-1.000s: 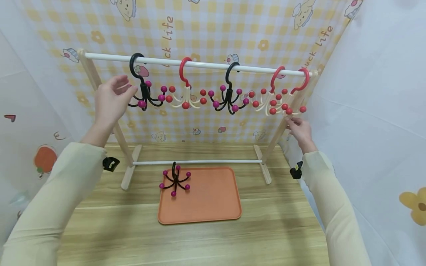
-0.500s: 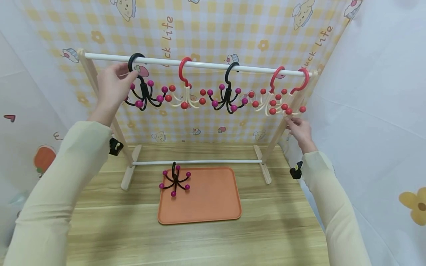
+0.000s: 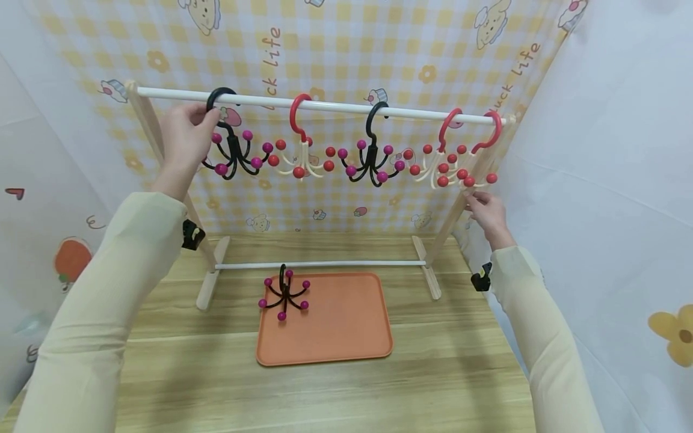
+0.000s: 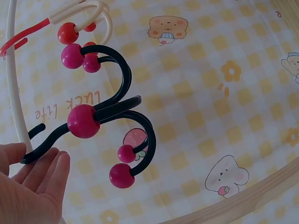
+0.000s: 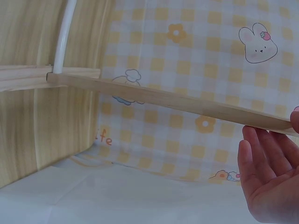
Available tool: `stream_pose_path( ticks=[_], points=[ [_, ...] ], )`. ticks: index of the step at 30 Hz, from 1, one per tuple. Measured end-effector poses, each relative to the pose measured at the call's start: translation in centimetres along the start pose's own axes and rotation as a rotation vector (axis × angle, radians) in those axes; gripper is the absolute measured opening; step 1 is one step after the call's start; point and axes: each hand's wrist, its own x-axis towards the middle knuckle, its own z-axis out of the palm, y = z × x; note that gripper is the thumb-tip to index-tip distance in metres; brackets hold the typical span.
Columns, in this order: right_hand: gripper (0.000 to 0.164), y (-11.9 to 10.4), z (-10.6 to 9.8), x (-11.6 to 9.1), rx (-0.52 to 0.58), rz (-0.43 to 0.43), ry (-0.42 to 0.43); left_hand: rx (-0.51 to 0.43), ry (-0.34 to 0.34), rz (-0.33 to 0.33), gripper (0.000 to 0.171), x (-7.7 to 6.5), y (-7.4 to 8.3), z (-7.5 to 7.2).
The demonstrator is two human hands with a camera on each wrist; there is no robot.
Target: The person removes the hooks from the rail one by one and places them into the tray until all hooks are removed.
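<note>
Blk hanger [image 3: 233, 147] hangs on rod [image 3: 335, 107], L grip [image 3: 185, 133] pinching hook [image 3: 213, 93]

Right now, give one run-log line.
left hand: pinches black magenta-balled hanger on white round rail; right hand: holds pale wooden post; orange rectangular tray: another black hanger

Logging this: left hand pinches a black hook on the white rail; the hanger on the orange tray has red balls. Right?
No: the hanger on the orange tray has magenta balls, not red, per the head view. The left hand does pinch the black hook.
</note>
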Motion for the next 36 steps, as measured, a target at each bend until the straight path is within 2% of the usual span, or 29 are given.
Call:
stream_pose_path(
  ticks=[21, 28, 31, 36],
  points=[
    [0.057, -0.1, -0.1, -0.1, 0.005, 0.010, -0.006, -0.157, 0.014, 0.022, 0.034, -0.1, 0.6, 0.1],
    [0.055, -0.1, -0.1, -0.2, 0.012, 0.001, -0.002, -0.209, 0.091, 0.056, 0.035, -0.4, 1.3, -0.5],
    [0.055, -0.2, -0.1, -0.3, 0.013, 0.005, -0.005, -0.263, 0.111, 0.073, 0.035, -0.6, 1.6, -1.1],
    [0.055, -0.4, -0.1, -0.3, 0.013, 0.012, -0.002, -0.379, 0.105, 0.087, 0.027, -1.4, 2.0, -1.9]
  ],
)
